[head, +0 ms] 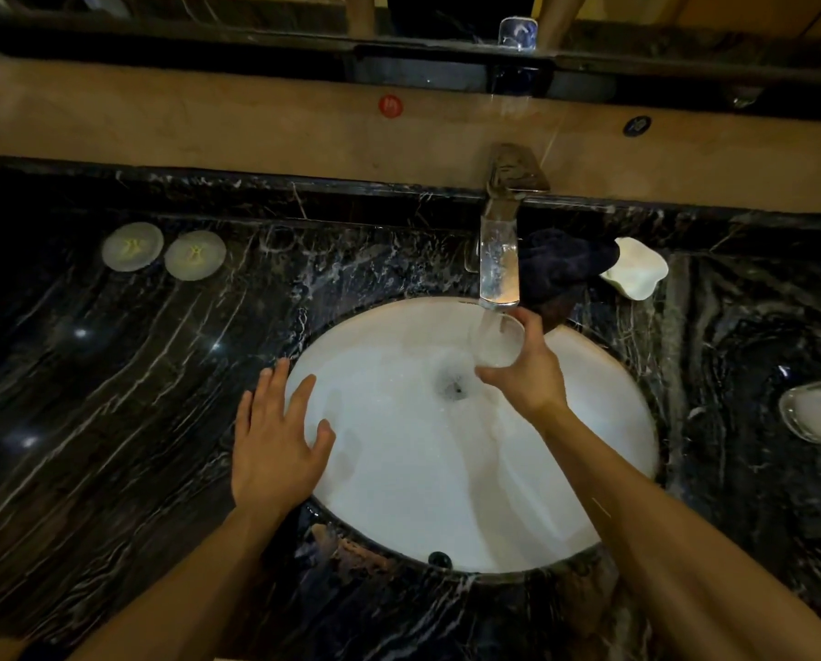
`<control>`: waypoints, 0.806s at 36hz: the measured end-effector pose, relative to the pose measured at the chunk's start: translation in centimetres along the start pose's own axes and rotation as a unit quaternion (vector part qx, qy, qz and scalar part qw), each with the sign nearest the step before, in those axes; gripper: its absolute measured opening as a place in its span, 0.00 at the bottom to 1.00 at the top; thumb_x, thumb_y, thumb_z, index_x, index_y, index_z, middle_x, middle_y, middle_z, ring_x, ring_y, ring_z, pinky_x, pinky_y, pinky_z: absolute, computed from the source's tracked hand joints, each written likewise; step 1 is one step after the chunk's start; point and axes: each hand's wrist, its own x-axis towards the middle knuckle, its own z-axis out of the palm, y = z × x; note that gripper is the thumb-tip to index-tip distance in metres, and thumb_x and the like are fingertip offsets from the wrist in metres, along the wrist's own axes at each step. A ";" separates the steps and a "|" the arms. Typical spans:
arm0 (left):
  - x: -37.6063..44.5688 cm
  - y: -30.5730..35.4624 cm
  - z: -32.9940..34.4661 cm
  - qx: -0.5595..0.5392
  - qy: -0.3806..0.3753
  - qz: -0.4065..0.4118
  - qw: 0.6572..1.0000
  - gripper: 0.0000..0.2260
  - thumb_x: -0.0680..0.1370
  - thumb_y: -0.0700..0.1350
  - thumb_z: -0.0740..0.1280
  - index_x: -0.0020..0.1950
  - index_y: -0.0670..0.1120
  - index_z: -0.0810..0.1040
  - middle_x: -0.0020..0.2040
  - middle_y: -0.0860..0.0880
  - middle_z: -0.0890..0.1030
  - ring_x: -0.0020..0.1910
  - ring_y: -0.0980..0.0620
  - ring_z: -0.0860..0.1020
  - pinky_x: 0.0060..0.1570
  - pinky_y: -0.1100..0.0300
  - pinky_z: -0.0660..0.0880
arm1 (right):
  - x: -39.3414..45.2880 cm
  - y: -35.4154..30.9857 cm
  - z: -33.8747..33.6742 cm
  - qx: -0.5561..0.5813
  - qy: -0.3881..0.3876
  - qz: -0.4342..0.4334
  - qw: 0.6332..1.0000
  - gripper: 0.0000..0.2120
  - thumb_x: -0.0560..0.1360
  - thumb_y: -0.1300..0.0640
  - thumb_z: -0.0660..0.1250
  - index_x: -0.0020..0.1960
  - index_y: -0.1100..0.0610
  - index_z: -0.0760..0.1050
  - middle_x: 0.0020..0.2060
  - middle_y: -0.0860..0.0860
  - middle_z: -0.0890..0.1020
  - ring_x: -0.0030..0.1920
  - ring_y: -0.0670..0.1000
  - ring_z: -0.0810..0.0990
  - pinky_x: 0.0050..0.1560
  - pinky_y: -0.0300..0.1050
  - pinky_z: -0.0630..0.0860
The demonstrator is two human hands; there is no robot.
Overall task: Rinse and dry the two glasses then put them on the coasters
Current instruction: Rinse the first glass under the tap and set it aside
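A clear glass [498,341] is held under the running tap [499,260] at the centre right of the frame, over the white basin [399,493]. It is gripped by the right hand [525,369], with the thumb curled on the lower side of the rim and the fingers wrapped round the far side. Water is seen falling from the spout into the glass.

The left hand [275,436] is laid flat on the basin's left rim at the centre left of the frame, its fingers straight and spread, nothing held in them.

A 2nd glass [818,415] is found at the right edge of the frame on the dark marble counter [112,398], well apart from the basin; whether it stands or lies cannot be told.

2 pale round coasters [164,252] are set just beside each other in the upper left of the frame, on the counter.

A dark cloth [565,260] is bunched just right of the tap, and a white dish [637,271] is placed touching its right side.
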 end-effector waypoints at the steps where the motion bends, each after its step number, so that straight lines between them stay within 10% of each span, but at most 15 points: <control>1: 0.0 0.0 0.0 -0.001 -0.001 0.000 1.000 0.29 0.75 0.59 0.54 0.75 0.51 0.66 0.80 0.46 0.57 0.79 0.45 0.53 0.77 0.45 0.51 | 0.1 0.0 -0.1 -0.012 -0.010 0.006 1.000 0.42 0.65 0.57 0.79 0.71 0.47 0.59 0.63 0.50 0.77 0.58 0.57 0.78 0.52 0.52 0.78; 5: 0.0 0.0 0.0 -0.004 -0.001 -0.001 1.000 0.29 0.75 0.59 0.54 0.75 0.51 0.66 0.80 0.47 0.57 0.79 0.46 0.53 0.77 0.45 0.50 | 0.6 -0.4 -0.5 -0.011 -0.103 -0.015 0.995 0.43 0.65 0.56 0.80 0.71 0.46 0.59 0.58 0.44 0.75 0.55 0.52 0.76 0.49 0.46 0.74; 10: 0.0 -0.1 -0.1 -0.008 0.000 0.005 1.000 0.30 0.76 0.58 0.54 0.76 0.50 0.64 0.80 0.47 0.57 0.79 0.45 0.54 0.76 0.44 0.52 | 0.6 -0.9 0.1 0.049 -0.019 -0.012 0.999 0.43 0.66 0.56 0.80 0.72 0.46 0.58 0.59 0.46 0.76 0.59 0.52 0.76 0.52 0.46 0.74; 16: 0.0 -0.1 -0.1 -0.010 -0.001 0.006 1.000 0.30 0.75 0.59 0.54 0.76 0.50 0.64 0.80 0.46 0.58 0.79 0.45 0.54 0.76 0.43 0.52 | 0.6 -0.5 -0.8 -0.025 -0.120 -0.039 0.992 0.46 0.63 0.55 0.81 0.72 0.44 0.58 0.60 0.44 0.76 0.57 0.50 0.76 0.49 0.48 0.78; 29: -0.1 0.0 -0.2 -0.009 -0.008 0.003 1.000 0.30 0.75 0.59 0.53 0.77 0.51 0.63 0.80 0.47 0.57 0.79 0.45 0.53 0.77 0.44 0.51 | 0.2 -0.7 0.4 0.026 -0.086 -0.023 0.996 0.43 0.63 0.55 0.81 0.70 0.45 0.60 0.59 0.42 0.74 0.55 0.47 0.74 0.49 0.41 0.72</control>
